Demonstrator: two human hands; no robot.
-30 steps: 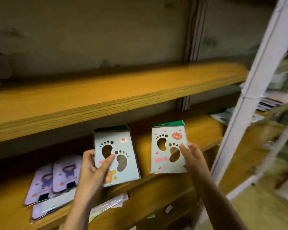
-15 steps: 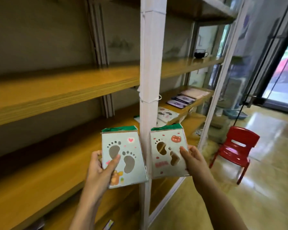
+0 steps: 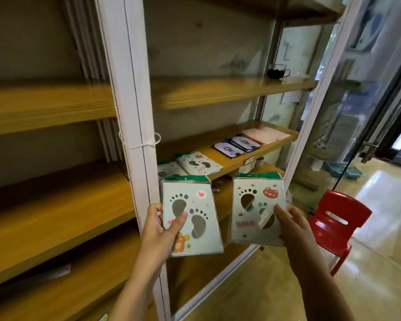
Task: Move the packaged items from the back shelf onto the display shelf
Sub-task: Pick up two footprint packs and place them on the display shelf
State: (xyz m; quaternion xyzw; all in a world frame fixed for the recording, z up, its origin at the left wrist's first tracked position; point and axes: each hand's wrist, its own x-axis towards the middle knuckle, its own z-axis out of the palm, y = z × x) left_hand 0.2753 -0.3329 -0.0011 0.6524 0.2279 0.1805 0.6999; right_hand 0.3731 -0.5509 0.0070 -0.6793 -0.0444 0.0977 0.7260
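Note:
My left hand point(image 3: 159, 230) grips a pale green footprint package point(image 3: 196, 218) with a heart and a bear on it, thumb across its front. My right hand point(image 3: 292, 224) holds a second footprint package point(image 3: 252, 205) with a red bear face, thumb on its lower right. Both packages stand upright in front of a white shelf post point(image 3: 134, 117). Behind them, the display shelf point(image 3: 232, 163) carries two more footprint packages point(image 3: 198, 163), dark purple packs point(image 3: 237, 145) and pink packs point(image 3: 266, 134).
Bare wooden shelves point(image 3: 44, 216) stretch to the left of the post. A dark cup point(image 3: 277, 71) sits on the upper right shelf. A red plastic chair point(image 3: 338, 218) stands on the shiny floor at right, with a glass door beyond.
The view has swung right from the back shelf to the shelf unit past the white post. Both hands carried their packages along, and the display shelf with its packs has come closer.

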